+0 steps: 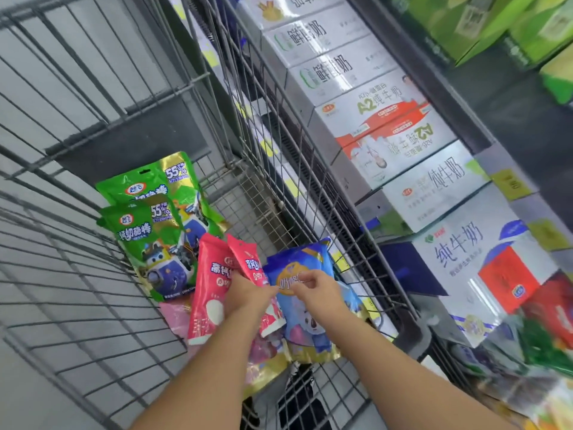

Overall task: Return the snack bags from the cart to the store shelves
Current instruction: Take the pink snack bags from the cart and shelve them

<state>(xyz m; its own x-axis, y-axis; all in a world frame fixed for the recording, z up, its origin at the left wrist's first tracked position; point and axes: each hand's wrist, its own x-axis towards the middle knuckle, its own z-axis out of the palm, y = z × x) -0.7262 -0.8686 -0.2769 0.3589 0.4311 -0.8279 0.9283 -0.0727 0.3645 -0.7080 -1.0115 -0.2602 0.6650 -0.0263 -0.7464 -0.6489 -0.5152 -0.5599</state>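
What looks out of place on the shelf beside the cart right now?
One A2 milk carton in the white stack beside the cart sits upside down, its print inverted against the A2 carton above. Nothing looks spilled or torn.

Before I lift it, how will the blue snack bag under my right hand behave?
The blue snack bag looks like glossy film, so probably slippery and floppy, sagging when the right hand pinches its top. It seems puffy, likely light. It leans on the cart wall, so neighbouring red bags may slump.

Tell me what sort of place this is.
Most likely a supermarket aisle. A wire shopping cart holds packaged snack bags, stacked milk cartons fill the shelf beside it, and yellow price tags run along the shelf edge.
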